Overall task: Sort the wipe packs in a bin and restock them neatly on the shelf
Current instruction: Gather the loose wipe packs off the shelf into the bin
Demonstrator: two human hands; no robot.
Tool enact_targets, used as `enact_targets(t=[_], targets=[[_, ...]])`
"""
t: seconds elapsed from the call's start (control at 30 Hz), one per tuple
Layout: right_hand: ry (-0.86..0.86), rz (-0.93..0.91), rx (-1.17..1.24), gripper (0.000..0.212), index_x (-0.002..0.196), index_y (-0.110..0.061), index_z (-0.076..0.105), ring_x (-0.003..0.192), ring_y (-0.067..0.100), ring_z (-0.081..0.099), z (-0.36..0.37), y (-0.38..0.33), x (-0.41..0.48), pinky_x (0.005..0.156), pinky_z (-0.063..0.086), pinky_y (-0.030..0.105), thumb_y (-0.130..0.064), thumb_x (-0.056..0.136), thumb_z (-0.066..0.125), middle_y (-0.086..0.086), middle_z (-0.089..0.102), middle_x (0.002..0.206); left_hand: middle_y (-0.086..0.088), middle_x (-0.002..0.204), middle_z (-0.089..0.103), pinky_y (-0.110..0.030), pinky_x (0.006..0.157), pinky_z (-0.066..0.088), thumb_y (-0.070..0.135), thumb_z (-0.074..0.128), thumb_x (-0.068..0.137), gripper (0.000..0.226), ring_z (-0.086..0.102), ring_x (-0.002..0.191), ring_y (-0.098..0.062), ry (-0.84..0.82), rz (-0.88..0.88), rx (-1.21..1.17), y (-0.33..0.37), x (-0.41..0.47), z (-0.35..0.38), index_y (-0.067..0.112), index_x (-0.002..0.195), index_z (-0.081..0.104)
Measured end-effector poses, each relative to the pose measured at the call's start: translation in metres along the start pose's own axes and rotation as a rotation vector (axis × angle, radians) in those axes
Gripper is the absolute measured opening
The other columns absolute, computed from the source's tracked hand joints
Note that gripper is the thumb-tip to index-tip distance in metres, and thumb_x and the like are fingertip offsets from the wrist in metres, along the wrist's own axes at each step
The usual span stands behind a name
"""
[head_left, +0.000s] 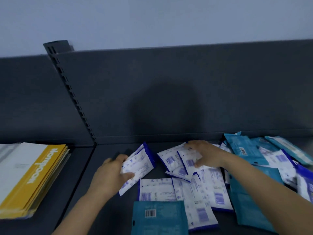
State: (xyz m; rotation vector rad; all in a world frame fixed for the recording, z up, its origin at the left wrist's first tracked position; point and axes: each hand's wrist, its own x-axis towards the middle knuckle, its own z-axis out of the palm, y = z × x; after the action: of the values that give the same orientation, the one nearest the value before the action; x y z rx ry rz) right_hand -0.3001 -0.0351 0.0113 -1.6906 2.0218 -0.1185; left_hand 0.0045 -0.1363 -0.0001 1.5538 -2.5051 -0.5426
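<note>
Left hand: the left hand (110, 173) sits left of centre in the lower frame, thumb on the face and fingers behind a white-and-blue pack (138, 165), gripping it with one edge lifted off the shelf.
Right hand: the right hand (205, 155), right of centre, has its fingers bent over the top pack (188, 162) of a small white heap, thumb pressed at the pack's near edge.
White packs: more white packs (157, 189) lie flat and overlapping just below both hands, barcodes up.
Teal packs: one teal pack (159, 216) lies at the bottom centre, touching the white ones; other teal packs (245, 148) are piled loosely at the right, mixed with white ones.
Shelf: the dark shelf (110, 148) carries all the packs; its back panel (169, 82) rises behind.
Upright: a slotted upright (71, 92) runs diagonally in the upper left.
Left side: a yellow stack (42, 172) of flat items lies at lower left, well apart from the packs.
</note>
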Motion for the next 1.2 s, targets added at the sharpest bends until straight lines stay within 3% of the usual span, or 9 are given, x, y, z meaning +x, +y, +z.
enact_targets(t=[0.17,0.37,0.47,0.63,0.7,0.77,0.9,1.1,1.2], targets=[[0.023,0.049,-0.12,0.082,0.145,-0.022,0.03,0.125,0.024,0.034,0.004,-0.002,0.01,0.099,0.034,0.028,-0.032,0.076,0.073,0.007,0.041,0.133,0.012,0.091,0.043,-0.027,0.065,0.041,0.047,0.066,0.081,0.043,0.052,0.079,-0.004,0.117,-0.037,-0.054,0.003,-0.018,-0.003,0.039,0.119,0.047],[0.149,-0.121,-0.085,0.043,0.111,-0.012,0.051,0.109,0.021,0.039,-0.002,-0.03,0.019,0.085,0.037,0.029,-0.041,0.082,0.067,0.001,0.038,0.106,0.01,0.094,0.047,-0.018,0.06,0.037,0.042,0.068,0.082,0.046,0.048,0.08,0.0,0.158,-0.05,-0.173,-0.001,-0.025,-0.016,0.04,0.124,0.048],[0.04,-0.113,-0.077,0.063,0.127,-0.01,0.042,0.121,0.022,0.035,-0.004,-0.041,0.036,0.102,0.036,0.035,-0.049,0.082,0.064,0.004,0.034,0.131,0.009,0.094,0.05,-0.025,0.068,0.045,0.041,0.069,0.081,0.043,0.051,0.083,-0.001,0.144,-0.066,-0.227,-0.007,-0.028,-0.021,0.044,0.119,0.049],[-0.09,0.031,0.166,0.092,0.148,-0.021,0.018,0.135,0.019,0.031,0.012,-0.034,0.053,0.11,0.03,0.031,-0.053,0.077,0.068,0.004,0.024,0.152,0.011,0.097,0.06,-0.037,0.077,0.055,0.038,0.073,0.079,0.035,0.059,0.09,-0.005,0.098,-0.089,-0.347,-0.024,-0.036,-0.024,0.055,0.094,0.046],[-0.069,0.05,0.109,0.103,0.15,-0.023,0.01,0.14,0.022,0.023,0.013,-0.032,0.053,0.113,0.026,0.033,-0.057,0.073,0.069,0.005,0.018,0.154,0.013,0.098,0.062,-0.038,0.077,0.055,0.038,0.073,0.079,0.036,0.06,0.093,-0.006,0.088,-0.094,-0.358,-0.027,-0.039,-0.025,0.056,0.091,0.045],[-0.045,0.076,0.016,0.105,0.149,-0.02,0.019,0.134,0.022,0.03,0.013,-0.034,0.05,0.109,0.032,0.033,-0.06,0.068,0.072,0.006,0.028,0.146,0.015,0.096,0.062,-0.037,0.078,0.055,0.037,0.073,0.079,0.036,0.058,0.095,-0.007,0.092,-0.088,-0.357,-0.027,-0.039,-0.024,0.056,0.091,0.045],[0.015,0.068,-0.008,0.096,0.134,-0.018,0.04,0.11,0.015,0.044,0.012,-0.041,0.038,0.092,0.043,0.028,-0.057,0.056,0.082,-0.002,0.039,0.115,0.021,0.088,0.056,-0.029,0.076,0.05,0.032,0.073,0.081,0.035,0.053,0.094,-0.004,0.135,-0.07,-0.344,-0.019,-0.04,-0.022,0.044,0.105,0.05],[0.19,0.004,-0.071,0.071,0.115,-0.022,0.042,0.088,0.016,0.057,0.018,-0.047,0.011,0.075,0.048,0.032,-0.057,0.064,0.076,-0.004,0.058,0.097,0.014,0.092,0.056,-0.023,0.07,0.047,0.032,0.072,0.082,0.041,0.053,0.092,-0.003,0.15,-0.064,-0.343,-0.007,-0.048,-0.022,0.033,0.118,0.055],[0.193,0.006,0.123,0.057,0.099,-0.022,0.052,0.087,0.013,0.06,0.014,-0.044,0.003,0.079,0.051,0.034,-0.061,0.064,0.074,-0.006,0.062,0.094,0.011,0.093,0.057,-0.02,0.066,0.047,0.032,0.073,0.081,0.042,0.057,0.088,-0.005,0.168,-0.088,-0.362,-0.004,-0.055,-0.022,0.033,0.118,0.055]])
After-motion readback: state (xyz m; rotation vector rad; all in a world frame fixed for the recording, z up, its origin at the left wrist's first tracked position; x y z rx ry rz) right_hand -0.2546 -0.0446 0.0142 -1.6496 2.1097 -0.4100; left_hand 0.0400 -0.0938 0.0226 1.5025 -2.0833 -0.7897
